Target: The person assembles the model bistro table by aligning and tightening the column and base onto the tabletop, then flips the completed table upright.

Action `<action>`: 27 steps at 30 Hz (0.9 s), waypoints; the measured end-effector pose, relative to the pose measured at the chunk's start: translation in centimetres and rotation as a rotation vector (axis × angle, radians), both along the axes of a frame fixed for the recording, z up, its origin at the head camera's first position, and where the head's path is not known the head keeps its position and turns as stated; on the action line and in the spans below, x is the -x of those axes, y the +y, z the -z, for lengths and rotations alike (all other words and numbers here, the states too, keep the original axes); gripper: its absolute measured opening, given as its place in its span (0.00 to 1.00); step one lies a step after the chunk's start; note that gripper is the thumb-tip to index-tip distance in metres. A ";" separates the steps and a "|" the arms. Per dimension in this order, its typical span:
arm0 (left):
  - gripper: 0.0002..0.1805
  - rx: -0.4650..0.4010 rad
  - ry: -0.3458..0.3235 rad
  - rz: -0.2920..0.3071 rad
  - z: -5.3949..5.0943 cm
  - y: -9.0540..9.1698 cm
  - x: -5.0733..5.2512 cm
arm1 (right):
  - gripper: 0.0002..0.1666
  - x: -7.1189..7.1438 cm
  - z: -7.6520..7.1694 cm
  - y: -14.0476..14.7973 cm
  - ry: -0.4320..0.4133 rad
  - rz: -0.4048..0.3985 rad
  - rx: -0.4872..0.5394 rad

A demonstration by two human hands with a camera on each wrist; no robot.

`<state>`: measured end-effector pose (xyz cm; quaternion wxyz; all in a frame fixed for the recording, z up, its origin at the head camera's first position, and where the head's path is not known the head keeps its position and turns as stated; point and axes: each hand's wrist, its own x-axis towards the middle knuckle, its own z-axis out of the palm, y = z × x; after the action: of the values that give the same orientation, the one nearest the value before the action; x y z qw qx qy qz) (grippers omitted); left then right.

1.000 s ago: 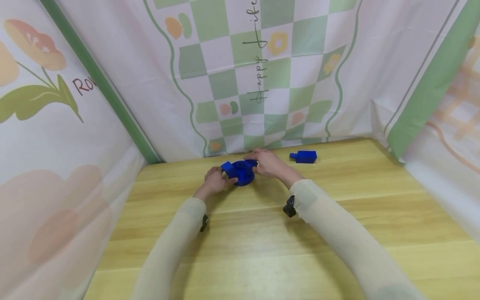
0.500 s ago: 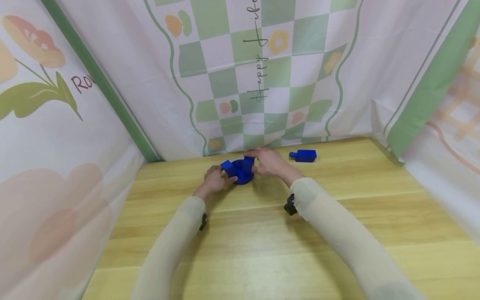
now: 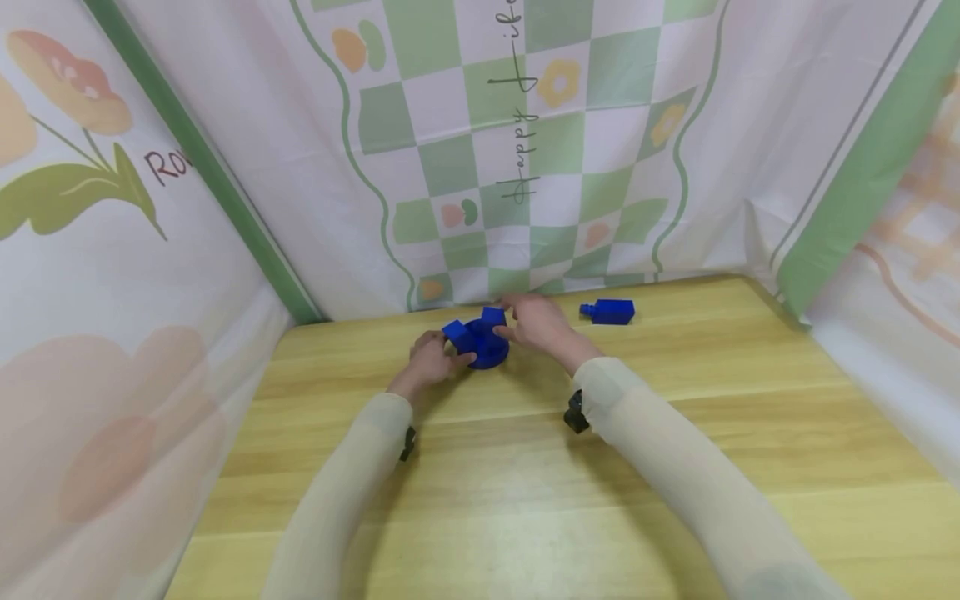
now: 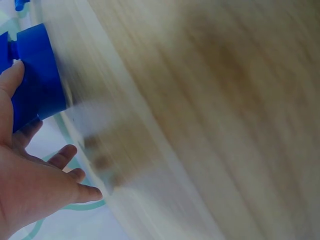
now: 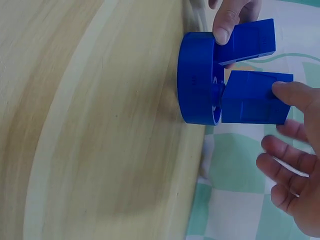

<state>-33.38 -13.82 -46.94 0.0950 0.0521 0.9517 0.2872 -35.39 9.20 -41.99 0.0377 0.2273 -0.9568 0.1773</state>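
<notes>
A round blue base [image 3: 491,357] sits on the table near its back edge, with two blue blocks standing up from it. My left hand [image 3: 431,360] holds the base at its left side, the thumb lying against the left block [image 3: 458,336]. With thumb and index finger my right hand [image 3: 542,323] pinches the right block [image 5: 257,100], while its other fingers hang loosely. In the right wrist view a narrow neck joins that block to the base. The left wrist view shows the base's side wall [image 4: 45,75] next to my left hand [image 4: 40,175].
A third blue block with a narrow threaded-looking neck [image 3: 611,312] lies on its side at the back right of the wooden table [image 3: 480,500]. A patterned curtain [image 3: 517,208] hangs right behind the table's back edge, with more cloth at both sides.
The right block has swung from leaning right to standing more upright on the base, with my right hand following it. My left hand and the base have stayed in place.
</notes>
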 end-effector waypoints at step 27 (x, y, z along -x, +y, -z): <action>0.50 0.021 0.020 0.008 0.2 -0.1 0.2 | 0.31 0.2 0.1 -0.9 -0.029 0.069 0.021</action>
<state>-33.61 -13.96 -47.15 0.0870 0.0578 0.9554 0.2763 -35.63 8.34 -42.12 0.0322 0.1913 -0.9626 0.1890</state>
